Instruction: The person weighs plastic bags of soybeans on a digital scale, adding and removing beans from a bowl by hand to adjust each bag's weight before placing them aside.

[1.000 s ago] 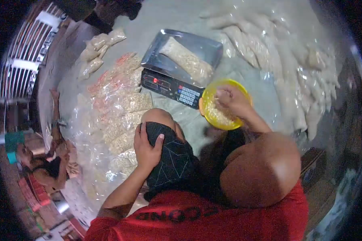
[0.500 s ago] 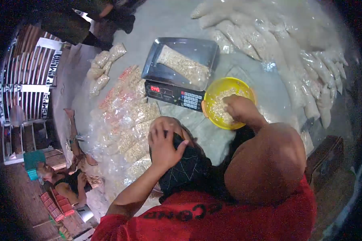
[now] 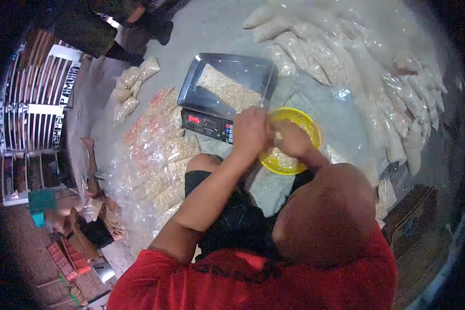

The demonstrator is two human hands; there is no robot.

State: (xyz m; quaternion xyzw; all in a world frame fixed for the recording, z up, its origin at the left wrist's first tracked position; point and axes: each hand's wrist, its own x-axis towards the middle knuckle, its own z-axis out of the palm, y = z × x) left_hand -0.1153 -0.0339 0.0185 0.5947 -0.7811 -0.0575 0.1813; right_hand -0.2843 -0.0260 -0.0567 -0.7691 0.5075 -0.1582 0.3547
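A clear plastic bag of pale beans lies slantwise in the metal tray of a digital scale, whose red display is lit. My left hand is closed at the bag's near end, over the tray edge, and covers part of the keypad; its fingertips are partly hidden. Beside the scale stands a yellow bowl with loose pale beans in it. My right hand is over the bowl, close to my left hand, its fingers curled round some beans.
Filled bags lie in rows left of the scale, with small bags beyond. A large heap of filled bags spreads at the far right. Another person sits at the left near a teal crate. A wooden box stands at right.
My left hand has left my knee and reached forward to the bag's end at the scale. My right hand has moved left within the bowl, towards the scale.
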